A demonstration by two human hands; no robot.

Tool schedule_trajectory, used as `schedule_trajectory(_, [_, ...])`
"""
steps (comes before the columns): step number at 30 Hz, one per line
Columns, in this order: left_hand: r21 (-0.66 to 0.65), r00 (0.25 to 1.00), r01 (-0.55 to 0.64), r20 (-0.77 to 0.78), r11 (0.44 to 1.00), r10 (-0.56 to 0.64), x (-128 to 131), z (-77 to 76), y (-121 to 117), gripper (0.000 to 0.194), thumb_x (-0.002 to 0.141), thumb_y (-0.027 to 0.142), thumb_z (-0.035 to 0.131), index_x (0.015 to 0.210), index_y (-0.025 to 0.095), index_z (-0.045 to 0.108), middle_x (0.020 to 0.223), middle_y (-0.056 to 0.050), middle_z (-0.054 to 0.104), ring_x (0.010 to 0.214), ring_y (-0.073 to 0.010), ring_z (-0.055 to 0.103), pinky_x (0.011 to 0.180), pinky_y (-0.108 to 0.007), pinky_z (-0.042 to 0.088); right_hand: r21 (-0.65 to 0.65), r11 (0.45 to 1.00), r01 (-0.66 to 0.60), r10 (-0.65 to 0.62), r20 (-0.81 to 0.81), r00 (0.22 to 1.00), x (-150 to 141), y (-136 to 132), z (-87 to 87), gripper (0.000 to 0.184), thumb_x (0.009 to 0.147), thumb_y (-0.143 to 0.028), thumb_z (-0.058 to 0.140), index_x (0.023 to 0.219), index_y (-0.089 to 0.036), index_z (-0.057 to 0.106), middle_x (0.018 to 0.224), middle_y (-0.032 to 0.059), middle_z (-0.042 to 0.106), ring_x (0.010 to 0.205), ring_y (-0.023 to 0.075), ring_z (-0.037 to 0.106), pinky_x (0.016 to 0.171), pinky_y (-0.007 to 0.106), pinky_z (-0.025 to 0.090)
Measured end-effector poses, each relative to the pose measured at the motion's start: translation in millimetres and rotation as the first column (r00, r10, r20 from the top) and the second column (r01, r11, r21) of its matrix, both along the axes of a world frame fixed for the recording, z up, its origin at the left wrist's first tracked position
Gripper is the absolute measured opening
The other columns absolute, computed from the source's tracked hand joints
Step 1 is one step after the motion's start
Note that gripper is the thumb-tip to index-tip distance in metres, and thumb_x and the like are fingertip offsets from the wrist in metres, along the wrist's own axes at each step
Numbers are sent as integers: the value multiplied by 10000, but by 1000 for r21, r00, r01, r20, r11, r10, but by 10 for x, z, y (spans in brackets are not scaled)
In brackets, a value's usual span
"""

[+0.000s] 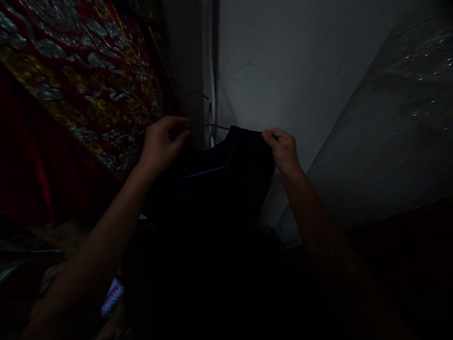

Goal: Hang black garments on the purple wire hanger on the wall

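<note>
A black garment (pixel 247 165), perhaps a shirt, is spread between my two hands in dim light. Inside its neck opening shows the thin purple bar of a clothes hanger (pixel 203 173), and another thin purple piece runs behind the collar. My right hand (pixel 283 148) pinches the garment's right shoulder between thumb and fingers. Higher on the other side, my left hand (pixel 164 141) is curled with thumb and fingers close together at the left shoulder. Darkness hides the cloth at those fingertips. The lower part of the garment merges into black.
Red cloth with gold and silver decoration (pixel 102 80) hangs at the left. Behind the garment are a pale wall (pixel 283 61) and a narrow vertical strip with a cord (pixel 212 71). Shiny clear plastic sheeting (pixel 399 108) covers the right side. A small pale object (pixel 112 297) lies lower left.
</note>
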State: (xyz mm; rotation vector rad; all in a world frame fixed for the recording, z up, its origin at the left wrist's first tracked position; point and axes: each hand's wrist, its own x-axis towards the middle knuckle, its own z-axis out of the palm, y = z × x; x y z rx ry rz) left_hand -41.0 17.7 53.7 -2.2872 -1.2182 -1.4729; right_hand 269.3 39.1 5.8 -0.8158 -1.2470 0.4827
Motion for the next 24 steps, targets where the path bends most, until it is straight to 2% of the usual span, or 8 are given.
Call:
schedule_trajectory(3, [169, 998, 5, -62, 986, 6, 68, -157, -194, 244, 949, 261, 538, 1133, 219, 692, 1250, -81, 692, 1192, -254, 624, 1045, -440, 491, 1, 998, 70, -69, -101, 992, 150, -77, -106, 203, 804, -375, 751, 725, -228, 636, 703, -32, 581, 658, 133, 560, 660, 269, 473])
schedule_trajectory(5, [220, 982, 81, -187, 972, -40, 120, -418, -389, 225, 955, 249, 524, 1089, 220, 703, 1166, -100, 707, 1116, -261, 646, 976, -451, 515, -22, 995, 94, -96, -125, 987, 231, -189, -260, 206, 813, -381, 750, 728, -235, 633, 710, -34, 582, 670, 132, 569, 668, 263, 481])
schedule_trajectory(8, [16, 804, 300, -543, 954, -243, 214, -988, -642, 249, 964, 241, 494, 1080, 227, 713, 929, -92, 730, 879, -236, 683, 810, -409, 548, -56, 996, 67, -74, -141, 987, 252, -328, -491, 235, 808, -429, 753, 746, -236, 634, 704, -36, 570, 656, 128, 554, 655, 254, 481])
schedule_trajectory(10, [-231, 691, 260, -633, 938, -348, 267, -1392, -722, 325, 982, 228, 450, 1217, 218, 674, 930, -96, 737, 866, -231, 701, 790, -379, 558, -54, 996, 66, -73, -156, 985, 210, -346, -597, 268, 803, -467, 752, 761, -233, 628, 708, -35, 566, 667, 129, 548, 666, 252, 483])
schedule_trajectory(13, [-446, 768, -54, -590, 894, -248, 307, -1870, -690, 545, 997, 251, 468, 1535, 248, 388, 1106, -101, 744, 857, -226, 736, 755, -349, 575, -51, 993, 102, -109, -151, 982, 169, -240, -683, 299, 790, -496, 746, 773, -226, 619, 727, -33, 565, 712, 135, 551, 709, 255, 480])
schedule_trajectory(16, [-515, 836, -185, -530, 837, -141, 321, -2142, -590, 495, 1004, 333, 507, 1487, 242, 449, 1167, -124, 718, 906, -256, 740, 768, -364, 585, -65, 989, 132, -139, -120, 983, 216, -80, -759, 296, 793, -494, 715, 810, -212, 628, 767, -21, 585, 766, 146, 569, 768, 274, 478])
schedule_trajectory(22, [-489, 992, 66, -58, 870, -108, 502, -2529, -719, 196, 1005, 334, 492, 1117, 270, 638, 1029, -85, 705, 946, -245, 709, 870, -414, 596, -76, 908, 413, -420, -156, 894, -95, -428, -1223, 399, 723, -411, 762, 1032, -222, 592, 1113, 71, 642, 1008, 210, 608, 911, 359, 496])
schedule_trajectory(24, [-425, 984, 157, 149, 891, -102, 624, -2665, -844, 245, 989, 319, 503, 1218, 303, 589, 1138, -90, 695, 1062, -256, 695, 941, -451, 586, -194, 936, 294, -320, -123, 939, -445, -762, -1494, 299, 810, -459, 701, 939, -213, 593, 937, 46, 643, 883, 197, 617, 822, 324, 510])
